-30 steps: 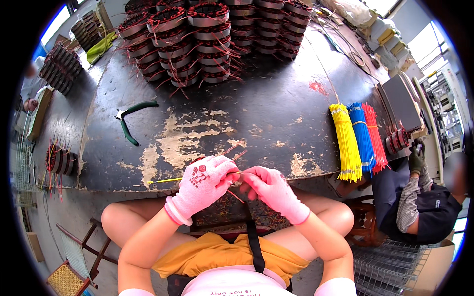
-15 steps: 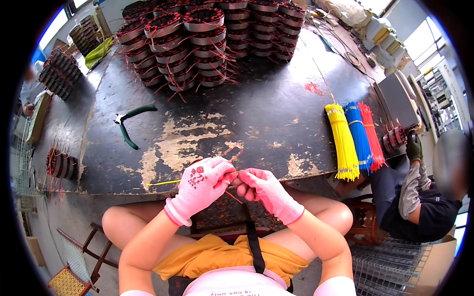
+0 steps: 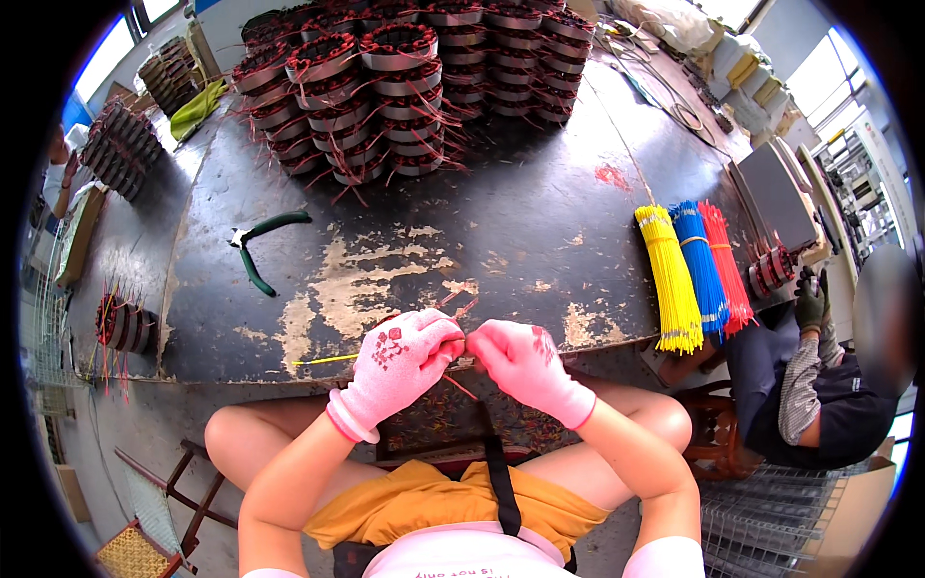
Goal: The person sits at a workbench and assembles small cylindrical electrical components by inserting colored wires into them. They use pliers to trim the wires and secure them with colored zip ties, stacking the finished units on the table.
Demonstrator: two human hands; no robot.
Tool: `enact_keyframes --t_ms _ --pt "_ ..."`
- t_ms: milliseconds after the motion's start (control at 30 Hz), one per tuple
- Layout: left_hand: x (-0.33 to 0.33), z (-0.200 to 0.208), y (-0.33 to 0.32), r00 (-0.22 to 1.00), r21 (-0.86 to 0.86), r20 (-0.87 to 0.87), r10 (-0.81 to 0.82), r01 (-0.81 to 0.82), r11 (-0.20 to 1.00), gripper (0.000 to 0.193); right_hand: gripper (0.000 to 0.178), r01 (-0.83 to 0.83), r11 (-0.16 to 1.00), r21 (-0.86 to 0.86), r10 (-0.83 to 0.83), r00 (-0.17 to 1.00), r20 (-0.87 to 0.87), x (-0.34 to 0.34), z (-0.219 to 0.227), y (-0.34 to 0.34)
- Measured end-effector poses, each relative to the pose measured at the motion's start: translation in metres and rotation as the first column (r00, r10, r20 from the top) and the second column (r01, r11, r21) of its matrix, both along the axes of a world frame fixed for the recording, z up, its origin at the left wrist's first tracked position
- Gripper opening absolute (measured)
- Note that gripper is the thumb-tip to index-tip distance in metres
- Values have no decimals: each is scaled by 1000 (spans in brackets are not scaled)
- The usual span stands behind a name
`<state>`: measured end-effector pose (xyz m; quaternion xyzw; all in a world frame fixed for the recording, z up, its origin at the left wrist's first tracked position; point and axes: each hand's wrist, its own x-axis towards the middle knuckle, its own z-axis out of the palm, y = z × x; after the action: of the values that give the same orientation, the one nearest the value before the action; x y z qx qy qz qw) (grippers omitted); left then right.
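Observation:
Both hands wear pink gloves and meet at the table's near edge, fingertips almost touching. My left hand [image 3: 400, 361] is closed in a pinch, and a thin yellow wire [image 3: 330, 360] sticks out from under it to the left. My right hand [image 3: 525, 361] has its fingers curled together, back turned up; what lies between its fingertips is too small to make out. A reddish-brown wire lead [image 3: 461, 387] hangs just below the fingers, and more reddish leads [image 3: 464, 301] show beyond them on the table. Whatever part these leads belong to is mostly hidden behind my hands.
Green-handled cutters [image 3: 258, 252] lie left on the worn black table [image 3: 540, 212]. Stacked wound stator cores [image 3: 405, 106] stand at the back. Bundles of yellow [image 3: 670, 279], blue [image 3: 700, 270] and red wires [image 3: 725, 265] lie right. A co-worker [image 3: 805, 376] sits at right; another stator [image 3: 125, 323] stands left.
My right hand has rolled over so its back now faces up, its fingers curled out of sight. My left hand stays almost in place. The co-worker's gloved hands have shifted.

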<state>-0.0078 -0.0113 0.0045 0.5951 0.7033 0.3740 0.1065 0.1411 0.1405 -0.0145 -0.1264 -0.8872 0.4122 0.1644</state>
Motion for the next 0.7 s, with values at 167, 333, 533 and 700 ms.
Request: enact_keyframes --t_ms 167,333,533,700 --pt "2 0 -2 1000 4 -17 11 -11 1000 9 31 265 550 -792 -51 957 285 6 8 -16" --pt "3 -3 0 999 58 -46 -21 23 998 11 29 281 399 -873 -100 960 263 13 14 -23" --pt "4 -1 -1 999 9 -41 -22 22 1000 9 26 227 123 -966 -113 970 213 19 -3 -25" --pt "2 0 -1 998 -8 -38 -40 40 999 7 33 200 60 -978 -168 968 188 16 -13 -31"
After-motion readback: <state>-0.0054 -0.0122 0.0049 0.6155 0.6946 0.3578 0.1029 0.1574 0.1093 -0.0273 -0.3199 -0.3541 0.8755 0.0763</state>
